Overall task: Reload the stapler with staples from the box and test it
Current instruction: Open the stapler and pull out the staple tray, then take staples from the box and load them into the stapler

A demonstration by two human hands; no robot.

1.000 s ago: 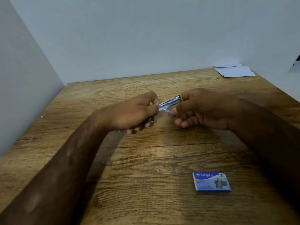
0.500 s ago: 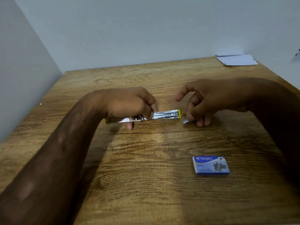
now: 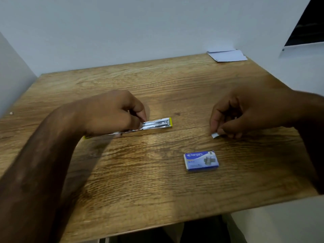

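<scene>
Stapler (image 3: 154, 124): opened flat on the table (image 3: 157, 190), centre of frame.
Left hand (image 3: 112, 113): fingers curled round the stapler's middle.
Right hand (image 3: 245, 116): centre right, pinching a short strip of staples (image 3: 215, 135).
Box (image 3: 201, 161): shut, lower right of centre.
Risk: the strip is small, so a skewed pinch could drop or break it.

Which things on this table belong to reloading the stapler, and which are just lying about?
Job: opened stapler held by the left hand; staple strip pinched by the right hand; blue Kangaro staple box; paper sheets in the far corner, probably for the test.
Lying about: tiny white speck near the left edge of the table.
</scene>
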